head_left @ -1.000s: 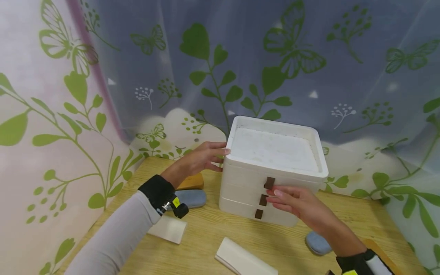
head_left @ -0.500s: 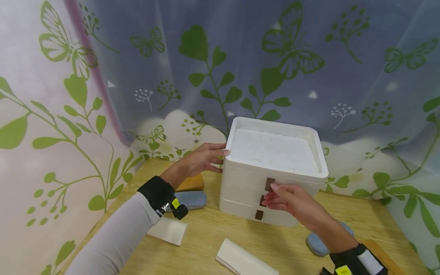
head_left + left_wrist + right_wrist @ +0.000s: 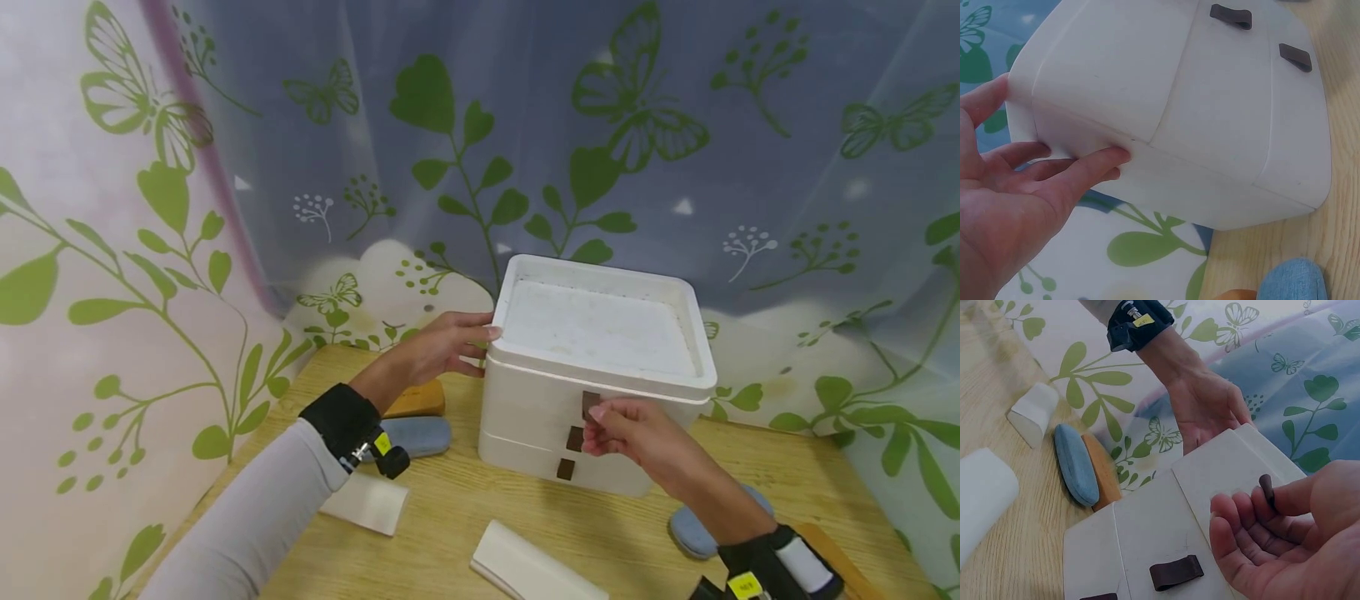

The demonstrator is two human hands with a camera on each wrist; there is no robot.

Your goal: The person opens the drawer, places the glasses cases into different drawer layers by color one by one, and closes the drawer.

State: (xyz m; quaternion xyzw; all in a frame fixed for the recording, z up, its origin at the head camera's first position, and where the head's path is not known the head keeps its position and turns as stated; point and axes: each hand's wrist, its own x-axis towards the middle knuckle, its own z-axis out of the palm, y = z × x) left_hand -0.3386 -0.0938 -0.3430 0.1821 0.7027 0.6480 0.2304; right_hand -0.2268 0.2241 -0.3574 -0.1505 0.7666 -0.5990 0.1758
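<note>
A white three-drawer storage box with a shallow tray top stands on the wooden table. My right hand pinches the brown pull tab of the top drawer between thumb and curled fingers. That drawer's front sits slightly forward of the tray rim. My left hand rests against the box's left side, thumb near the top rim, as its fingers lie on the side wall in the left wrist view. Two lower drawers carry brown tabs, the middle tab and the bottom tab.
Left of the box lie a blue glasses case, an orange case and a white case. Another white case lies in front. A second blue case and an orange item lie right, partly behind my forearm.
My right hand has gone from reaching at the tabs to pinching the top one. The top drawer has come slightly forward. My left hand stays in place.
</note>
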